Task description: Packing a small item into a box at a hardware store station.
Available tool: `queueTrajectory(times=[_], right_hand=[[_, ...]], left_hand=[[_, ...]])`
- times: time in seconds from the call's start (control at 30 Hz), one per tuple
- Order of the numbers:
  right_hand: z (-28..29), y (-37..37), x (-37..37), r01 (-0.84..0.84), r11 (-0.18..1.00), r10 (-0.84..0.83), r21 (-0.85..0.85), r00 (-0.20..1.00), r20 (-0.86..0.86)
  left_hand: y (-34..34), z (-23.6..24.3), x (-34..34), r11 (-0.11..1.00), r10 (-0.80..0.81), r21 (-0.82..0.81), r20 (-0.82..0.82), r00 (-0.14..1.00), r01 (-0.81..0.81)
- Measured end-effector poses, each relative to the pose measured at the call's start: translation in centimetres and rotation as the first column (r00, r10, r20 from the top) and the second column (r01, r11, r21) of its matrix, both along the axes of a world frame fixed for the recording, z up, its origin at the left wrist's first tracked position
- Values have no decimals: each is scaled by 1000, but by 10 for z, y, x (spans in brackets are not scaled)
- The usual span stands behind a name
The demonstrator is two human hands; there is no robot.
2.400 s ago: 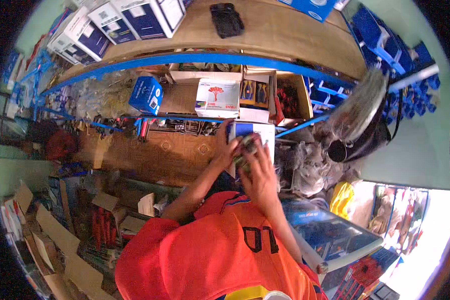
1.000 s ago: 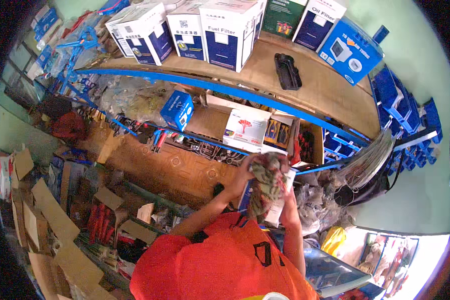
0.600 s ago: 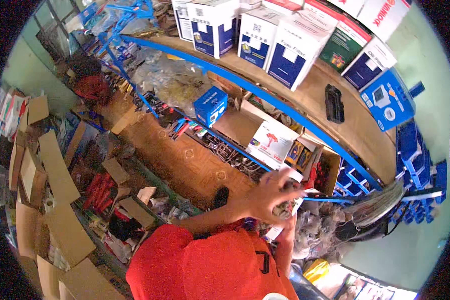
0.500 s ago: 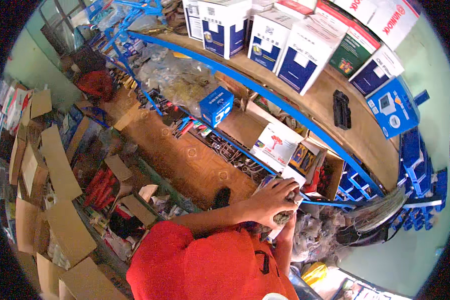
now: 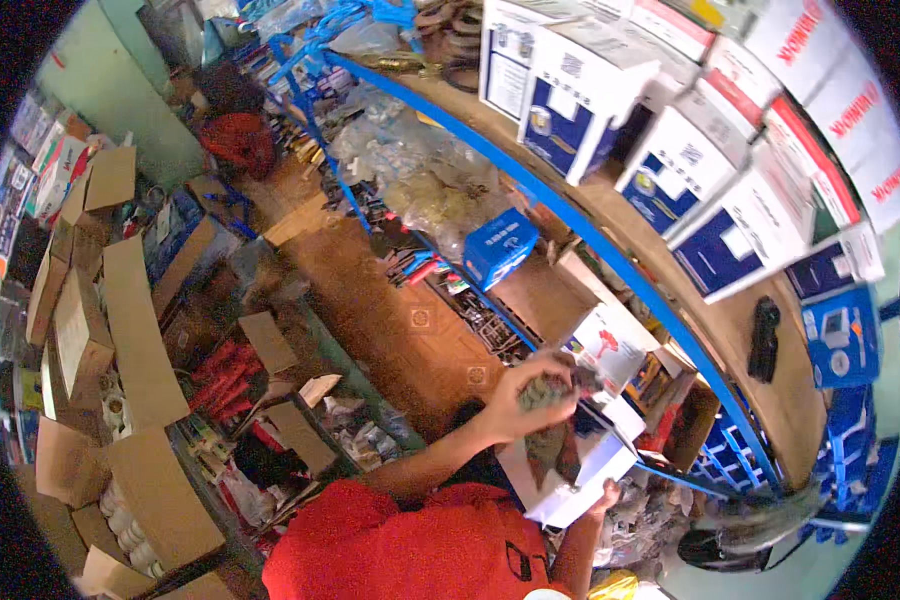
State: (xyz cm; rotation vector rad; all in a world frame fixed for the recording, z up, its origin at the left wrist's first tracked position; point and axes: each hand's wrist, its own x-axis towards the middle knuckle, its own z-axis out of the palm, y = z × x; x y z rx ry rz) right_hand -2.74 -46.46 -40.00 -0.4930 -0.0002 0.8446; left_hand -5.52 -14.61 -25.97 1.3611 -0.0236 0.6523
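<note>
My left hand (image 5: 532, 398) is raised above an opened white box (image 5: 590, 480), its fingers curled round a mottled grey-green lump (image 5: 544, 392). I cannot make out what that lump is. A darker, blurred bit shows by the fingertips. Below, my right hand (image 5: 604, 497) grips the box by its right edge, and most of its fingers are hidden behind the cardboard. The box is tilted, with its white flaps spread. Something brownish and dark shows inside it, partly covered by my left hand.
A blue-edged shelf (image 5: 610, 240) carries white and blue cartons (image 5: 570, 100) and a black part (image 5: 764, 340). On the lower shelf are a blue box (image 5: 500, 248) and plastic bags (image 5: 410, 170). Open brown cartons (image 5: 145, 330) crowd the left, beside a tiled floor (image 5: 370, 310).
My hands have moved apart: the left has lifted up and left with the lump, while the right stays lower with the white box, now opened into view. The whole view has shifted.
</note>
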Motion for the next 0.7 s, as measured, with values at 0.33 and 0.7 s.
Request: queueTrajectory(times=[0.33,0.7], right_hand=[[5,28,-17,43,914,67,-403,965,254],[-37,-10,-29,176,967,-109,-186,940,324]], left_hand=[[-13,-53,3,892,-424,55,-245,872,449],[-68,-7,-1,931,179,343,-137,974,-123]])
